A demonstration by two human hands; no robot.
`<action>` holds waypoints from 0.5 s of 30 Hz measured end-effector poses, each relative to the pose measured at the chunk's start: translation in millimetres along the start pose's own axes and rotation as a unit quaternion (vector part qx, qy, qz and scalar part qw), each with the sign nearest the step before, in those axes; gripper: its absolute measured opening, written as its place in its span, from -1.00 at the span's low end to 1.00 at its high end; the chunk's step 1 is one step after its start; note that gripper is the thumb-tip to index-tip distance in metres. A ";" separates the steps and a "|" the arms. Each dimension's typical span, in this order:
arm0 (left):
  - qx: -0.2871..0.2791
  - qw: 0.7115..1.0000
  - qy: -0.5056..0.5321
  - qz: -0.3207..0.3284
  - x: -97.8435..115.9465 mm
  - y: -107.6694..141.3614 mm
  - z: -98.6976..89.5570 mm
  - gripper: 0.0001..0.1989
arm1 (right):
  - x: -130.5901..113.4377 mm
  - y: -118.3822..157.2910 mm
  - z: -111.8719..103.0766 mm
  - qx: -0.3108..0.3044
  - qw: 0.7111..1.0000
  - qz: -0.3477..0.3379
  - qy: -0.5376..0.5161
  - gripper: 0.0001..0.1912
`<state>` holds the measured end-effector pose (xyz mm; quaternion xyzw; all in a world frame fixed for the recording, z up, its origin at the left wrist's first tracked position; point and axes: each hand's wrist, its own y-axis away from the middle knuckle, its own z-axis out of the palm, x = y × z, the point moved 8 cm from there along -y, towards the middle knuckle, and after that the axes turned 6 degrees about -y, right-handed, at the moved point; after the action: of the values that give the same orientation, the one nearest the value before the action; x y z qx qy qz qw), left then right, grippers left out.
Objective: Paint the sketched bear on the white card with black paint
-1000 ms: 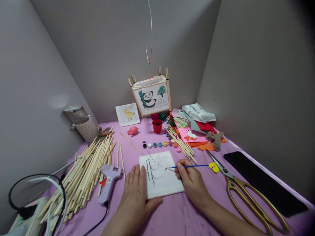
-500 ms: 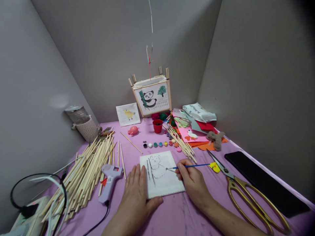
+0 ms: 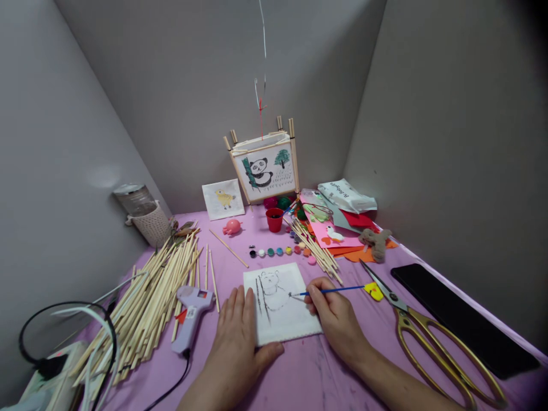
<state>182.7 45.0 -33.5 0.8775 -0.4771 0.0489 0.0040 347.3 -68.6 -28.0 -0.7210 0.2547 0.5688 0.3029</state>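
Note:
A white square canvas [image 3: 282, 328] lies on the purple cloth, with a panda outline and two dark stalk lines in black. Fingers stretched out flat, my left hand [image 3: 240, 337] rests along its left edge, the thumb at the bottom corner. My right hand [image 3: 336, 317] pinches a thin blue paintbrush [image 3: 338, 289]. The dark brush tip touches the canvas at the right side of the panda's body. Behind the canvas stands a row of small paint pots [image 3: 279, 252]. A red cup [image 3: 274, 220] of dark liquid is farther back.
Many wooden sticks [image 3: 149, 308] and a lilac glue gun [image 3: 192, 319] lie at the left. Gold-handled scissors [image 3: 428, 331] and a black phone-like slab [image 3: 462, 319] are at the right. At the back, a stick-framed panda lantern [image 3: 265, 168] hangs by red string beside a chick picture [image 3: 223, 200].
Almost nothing differs. Both hands and the canvas keep their places, and the brush tip stays at nearly the same spot on the outline.

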 end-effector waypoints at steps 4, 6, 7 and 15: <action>0.011 1.000 0.003 0.002 0.0 0.3 -1.3 -0.11 | 0.4 0.0 0.5 -0.002 1.000 -0.003 0.004 -0.69; 0.012 1.000 0.001 0.003 0.0 0.4 -1.0 -0.11 | -0.2 0.0 -0.3 0.004 1.000 -0.010 0.005 -0.69; 0.010 1.000 0.001 0.003 0.0 0.5 -0.6 -0.11 | -0.5 0.0 -0.6 0.006 1.000 -0.014 0.006 -0.70; 0.009 1.000 -0.002 0.002 -0.4 0.2 0.4 -0.12 | -1.4 1.1 1.0 -0.008 1.000 -0.009 0.007 -0.71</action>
<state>182.3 45.2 -33.9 0.8767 -0.4782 0.0511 -0.0052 345.5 -68.6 -26.9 -0.7298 0.2455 0.5628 0.3007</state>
